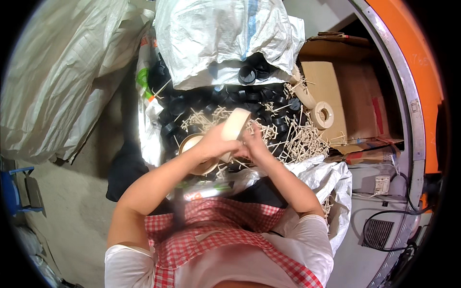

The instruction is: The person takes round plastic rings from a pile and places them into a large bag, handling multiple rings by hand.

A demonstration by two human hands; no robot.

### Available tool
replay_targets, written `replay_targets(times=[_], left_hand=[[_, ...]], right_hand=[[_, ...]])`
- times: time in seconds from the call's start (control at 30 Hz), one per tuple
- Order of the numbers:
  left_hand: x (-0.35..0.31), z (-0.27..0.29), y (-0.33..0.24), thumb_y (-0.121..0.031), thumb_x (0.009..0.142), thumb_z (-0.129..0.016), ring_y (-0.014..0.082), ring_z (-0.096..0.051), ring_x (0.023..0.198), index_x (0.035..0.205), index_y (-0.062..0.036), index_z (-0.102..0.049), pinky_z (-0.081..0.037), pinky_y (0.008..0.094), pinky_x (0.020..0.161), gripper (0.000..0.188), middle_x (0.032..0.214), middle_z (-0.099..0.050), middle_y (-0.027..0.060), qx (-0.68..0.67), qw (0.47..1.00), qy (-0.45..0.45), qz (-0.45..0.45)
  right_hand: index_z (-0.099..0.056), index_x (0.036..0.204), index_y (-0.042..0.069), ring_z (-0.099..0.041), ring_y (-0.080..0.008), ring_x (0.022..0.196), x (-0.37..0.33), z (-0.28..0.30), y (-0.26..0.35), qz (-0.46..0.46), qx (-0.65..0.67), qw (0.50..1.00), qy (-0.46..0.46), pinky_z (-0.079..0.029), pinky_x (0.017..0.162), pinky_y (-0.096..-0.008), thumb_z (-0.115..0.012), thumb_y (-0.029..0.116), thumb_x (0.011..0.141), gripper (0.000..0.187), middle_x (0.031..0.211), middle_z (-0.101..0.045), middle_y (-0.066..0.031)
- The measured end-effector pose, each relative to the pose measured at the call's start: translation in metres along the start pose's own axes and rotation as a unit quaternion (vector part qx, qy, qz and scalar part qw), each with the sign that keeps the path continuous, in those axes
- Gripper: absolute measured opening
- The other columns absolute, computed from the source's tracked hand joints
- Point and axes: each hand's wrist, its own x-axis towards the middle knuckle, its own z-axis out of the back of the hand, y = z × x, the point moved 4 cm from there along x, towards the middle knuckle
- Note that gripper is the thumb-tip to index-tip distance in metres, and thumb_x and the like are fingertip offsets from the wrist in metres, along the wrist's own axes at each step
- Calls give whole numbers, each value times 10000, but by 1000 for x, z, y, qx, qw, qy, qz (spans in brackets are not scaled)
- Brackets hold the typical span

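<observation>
My left hand [217, 143] is closed around a cream-coloured round plastic piece [235, 126], a wide hoop-like part held tilted above the pile. Close against its right side is my right hand [254, 145], its fingers curled inward. What those fingers hold, if anything, is hidden and slightly blurred. Under my left wrist sits a larger cream round piece [207, 166] with a raised rim, partly covered by my forearm. Beneath both hands spreads a heap of black round plastic caps [247, 74], mixed with thin cream plastic sticks [302, 142].
A white woven sack [206, 38] overhangs the heap's far side. On the right stands an open cardboard box [321, 79], with a cream ring-shaped roll [322, 115] at its edge. Large pale sacks [62, 77] fill the left. A black cable [367, 230] loops at lower right.
</observation>
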Motion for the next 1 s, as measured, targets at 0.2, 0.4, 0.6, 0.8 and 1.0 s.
replay_targets(times=[0.2,0.4,0.6,0.8,1.0], left_hand=[[13,6,6,-164,715,-683,134,-600,782,1144,-16,-520,-492,274,686,482,914,-629,78,189,974,-98,-75],[13,47,34,-38,754,-647,173,-575,991,1314,-32,-382,-488,309,837,620,1150,-562,88,-7,986,-164,-36],[2,141,93,-236,745,-681,282,-584,1031,1329,-55,-437,-456,344,887,659,1134,-595,159,411,850,-310,116],[19,83,39,-298,724,-688,372,-260,1307,1299,-69,-465,-292,411,1057,658,1419,-301,181,596,729,-316,119],[35,63,46,-191,754,-667,347,-347,1221,1262,-27,-485,-315,400,1023,564,1346,-370,205,480,833,-277,-13]], right_hand=[[-192,1391,3,-609,-229,939,1,11,12,289,-334,895,-63,-528,709,-321,-646,177,792,772,1185,-495,-211],[-326,1360,40,-631,-318,719,37,96,-25,-96,-568,813,-85,-511,665,-388,-610,317,840,654,794,-646,-156],[-403,1303,19,-486,-386,1126,73,302,-40,82,-636,648,-410,-379,976,-423,-717,123,717,674,1265,-476,-212],[-373,1317,82,-486,-357,1110,74,320,-33,-169,-620,666,-379,-386,937,-439,-742,120,674,742,1160,-522,-187],[-509,1161,86,-566,-372,876,32,277,-37,-37,-622,678,-389,-447,799,-438,-676,139,676,516,1060,-552,-147]])
